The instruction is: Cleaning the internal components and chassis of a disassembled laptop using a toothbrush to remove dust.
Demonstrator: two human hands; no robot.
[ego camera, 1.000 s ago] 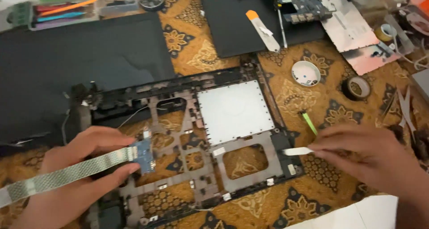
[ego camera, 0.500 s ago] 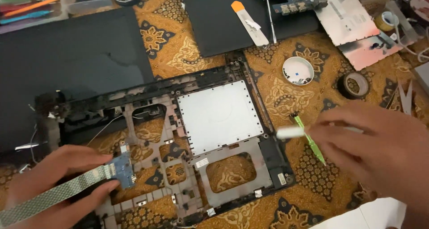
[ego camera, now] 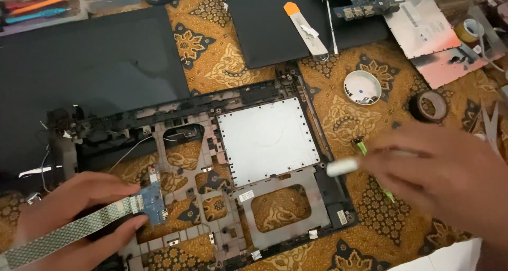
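At lower left, your left hand [ego camera: 79, 218] stayed pinched on the small blue board [ego camera: 153, 206]; your right hand [ego camera: 439, 175], gripping the white tool [ego camera: 343, 168], had lifted toward centre.

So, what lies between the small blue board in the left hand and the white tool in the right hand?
In the head view, the silver plate of the black frame and frame cut-outs lie between small blue board and white tool.

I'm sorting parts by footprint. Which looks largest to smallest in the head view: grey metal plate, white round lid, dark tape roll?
1. Grey metal plate, by far.
2. White round lid.
3. Dark tape roll, close to the lid, so unsure.
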